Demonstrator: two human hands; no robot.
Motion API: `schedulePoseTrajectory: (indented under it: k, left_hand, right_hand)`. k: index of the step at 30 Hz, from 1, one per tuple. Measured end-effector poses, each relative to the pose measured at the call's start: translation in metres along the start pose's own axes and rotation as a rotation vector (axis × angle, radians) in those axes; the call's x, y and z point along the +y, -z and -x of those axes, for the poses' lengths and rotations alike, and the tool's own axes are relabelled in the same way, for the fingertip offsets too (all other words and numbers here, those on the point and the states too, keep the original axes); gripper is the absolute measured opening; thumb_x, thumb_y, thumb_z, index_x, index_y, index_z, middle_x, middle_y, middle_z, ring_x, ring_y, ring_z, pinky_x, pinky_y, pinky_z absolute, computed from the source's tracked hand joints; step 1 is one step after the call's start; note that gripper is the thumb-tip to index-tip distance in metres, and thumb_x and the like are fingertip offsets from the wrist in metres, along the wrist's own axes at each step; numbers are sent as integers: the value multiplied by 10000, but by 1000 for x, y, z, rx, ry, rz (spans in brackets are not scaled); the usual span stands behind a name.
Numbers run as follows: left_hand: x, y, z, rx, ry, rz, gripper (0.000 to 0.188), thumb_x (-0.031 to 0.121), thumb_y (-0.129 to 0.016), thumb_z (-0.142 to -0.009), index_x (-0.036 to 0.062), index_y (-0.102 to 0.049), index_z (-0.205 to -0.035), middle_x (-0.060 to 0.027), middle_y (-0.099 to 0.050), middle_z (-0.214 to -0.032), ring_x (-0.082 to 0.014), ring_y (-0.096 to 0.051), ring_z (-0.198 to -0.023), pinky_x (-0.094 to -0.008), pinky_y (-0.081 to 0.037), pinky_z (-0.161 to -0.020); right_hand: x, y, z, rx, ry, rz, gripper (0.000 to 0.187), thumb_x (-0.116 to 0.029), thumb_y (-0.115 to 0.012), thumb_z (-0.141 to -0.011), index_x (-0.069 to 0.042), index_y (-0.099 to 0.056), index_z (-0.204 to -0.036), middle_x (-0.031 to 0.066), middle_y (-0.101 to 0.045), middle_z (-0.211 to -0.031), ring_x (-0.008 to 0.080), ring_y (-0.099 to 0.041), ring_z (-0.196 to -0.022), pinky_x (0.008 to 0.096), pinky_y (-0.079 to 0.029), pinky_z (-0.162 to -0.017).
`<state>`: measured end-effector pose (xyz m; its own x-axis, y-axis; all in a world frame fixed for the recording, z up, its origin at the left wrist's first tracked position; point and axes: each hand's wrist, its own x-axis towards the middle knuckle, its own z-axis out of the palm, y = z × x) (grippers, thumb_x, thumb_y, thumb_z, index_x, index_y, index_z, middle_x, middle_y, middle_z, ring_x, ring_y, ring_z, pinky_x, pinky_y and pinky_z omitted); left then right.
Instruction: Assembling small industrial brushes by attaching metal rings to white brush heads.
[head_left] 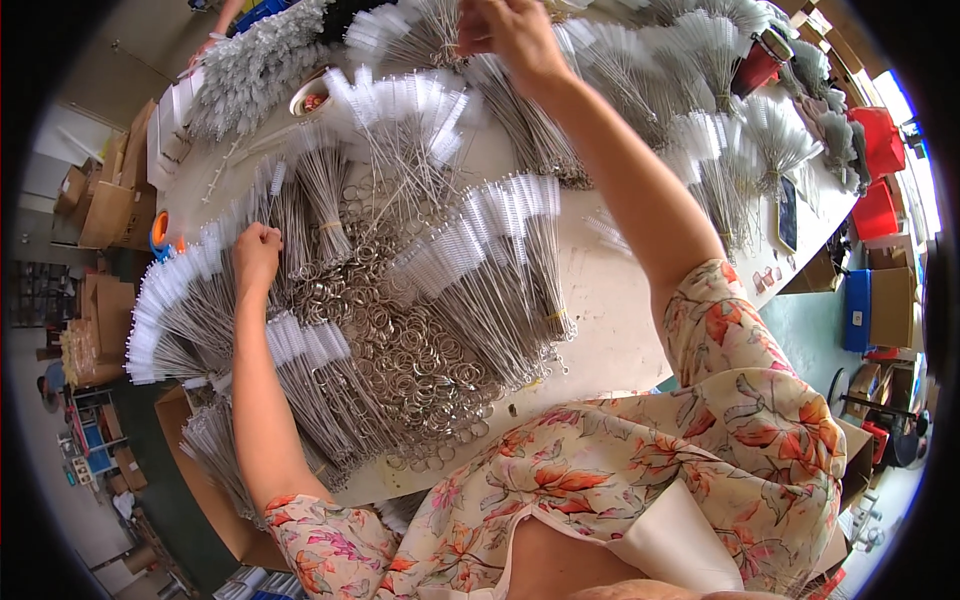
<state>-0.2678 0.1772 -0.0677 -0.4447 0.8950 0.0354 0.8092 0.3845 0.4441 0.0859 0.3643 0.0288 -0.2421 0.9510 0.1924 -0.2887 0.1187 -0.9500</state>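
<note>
My left hand [258,250] is closed over the left side of the table, its fingers pinched together. A thin straw brush [277,180] with white bristles and a wire stem appears to rise from those fingers. At the far edge my right hand [510,42] is bent with curled fingers beside a bundle of brushes [405,35]; what its fingertips hold is hidden. Loose metal split rings [385,340] lie heaped between the hands and my body. A fanned row of brushes [175,300] lies beside my left forearm, and another bundle [490,270] rests right of the rings.
Orange-handled scissors [160,235] lie at the left edge. A round bowl [312,92] stands farther back, near a pile of grey-white brushes [260,70]. A phone [788,215] and a red cup [762,62] are on the right. Another person's arm [215,40] shows at far left.
</note>
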Motion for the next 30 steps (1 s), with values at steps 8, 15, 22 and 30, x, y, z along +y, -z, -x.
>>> schedulePoseTrajectory:
  k: [8,15,22,30]
  left_hand:
    - [30,0,11,67,-93,-194,220,231,-597,-808,14,-562,-799,-162,-633,-769,-345,-609,-740,-397,-466,-663]
    - [45,15,12,87,-27,-346,150,153,-586,-751,6,-565,-771,-198,-616,-765,-375,-590,-760,-417,-461,-676]
    - [21,26,9,26,155,120,131,149,-610,-746,19,-596,-748,-65,-621,-685,-140,-535,-583,-306,-429,-515]
    - [73,68,80,-14,193,873,163,126,-538,-876,24,-558,-1002,2,-499,-709,-14,-336,-441,-171,-227,-341]
  right_hand:
    - [37,97,2,-47,-91,1468,259,-371,-620,-683,-191,-685,-858,93,-654,-847,271,-629,-804,382,-496,-700]
    - [34,97,3,-27,-120,1431,184,-258,-622,-646,-184,-695,-799,99,-654,-828,280,-630,-795,376,-500,-695]
    - [32,106,8,-42,-71,1259,174,-248,-620,-645,-194,-704,-787,83,-661,-804,268,-630,-783,368,-505,-689]
    - [-32,114,-22,58,70,1062,209,-158,-484,-868,-39,-603,-745,47,-550,-657,145,-550,-559,315,-463,-500]
